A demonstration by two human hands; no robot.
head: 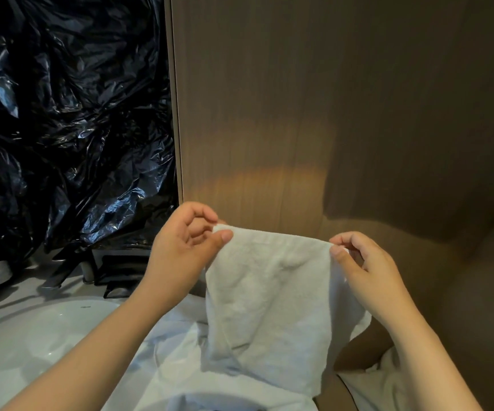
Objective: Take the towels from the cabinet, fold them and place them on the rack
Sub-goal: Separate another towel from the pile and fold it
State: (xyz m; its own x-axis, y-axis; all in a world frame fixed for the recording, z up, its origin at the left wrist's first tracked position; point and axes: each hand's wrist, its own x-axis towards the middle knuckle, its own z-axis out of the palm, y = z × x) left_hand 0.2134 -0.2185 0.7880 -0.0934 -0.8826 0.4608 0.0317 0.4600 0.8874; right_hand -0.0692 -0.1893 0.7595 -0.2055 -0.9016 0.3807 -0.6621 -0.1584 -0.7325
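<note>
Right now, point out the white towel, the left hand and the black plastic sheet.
white towel (269,295): head view, hanging middle.
left hand (180,247): head view, palm.
black plastic sheet (61,129): head view, crinkled middle.

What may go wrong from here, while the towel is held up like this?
The left hand and right hand only pinch the towel by its top corners; one may slip and the towel drop. Its lower edge hangs crooked, so the fold may come out uneven.

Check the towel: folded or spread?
Spread, hanging: the towel is pinched at its top corners by left hand and right hand. Doubled behind? Cannot tell.
</note>
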